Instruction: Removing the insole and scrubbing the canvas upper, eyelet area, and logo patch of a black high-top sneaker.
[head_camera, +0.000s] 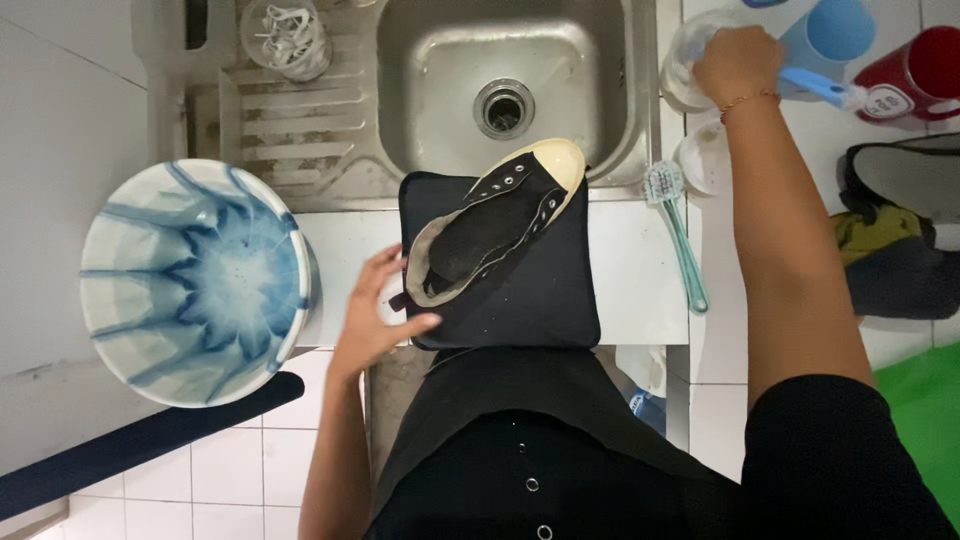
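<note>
Left hand: my left hand (375, 315) lies half open, fingers touching the shoe's heel, gripping nothing.
Right hand: my right hand (738, 62) is closed around a blue brush (822, 87).
Surface: white tiled counter (635, 265) fronting a steel sink (500, 85); tiled floor below.
Shoe: black shoe (495, 225), cream toe, unlaced, lying on a dark pad (540, 290) at the sink's edge.

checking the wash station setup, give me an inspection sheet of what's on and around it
surface: white counter in front of a steel sink, basin empty
job's things: black shoe with cream toe, no laces, lying on a dark pad
clutter: teal brush, blue cup, red mug, blue-and-white bucket
grippers: left hand open beside the shoe heel; right hand gripping a blue handle
cables: nothing seen
surroundings: white tiled floor
</note>
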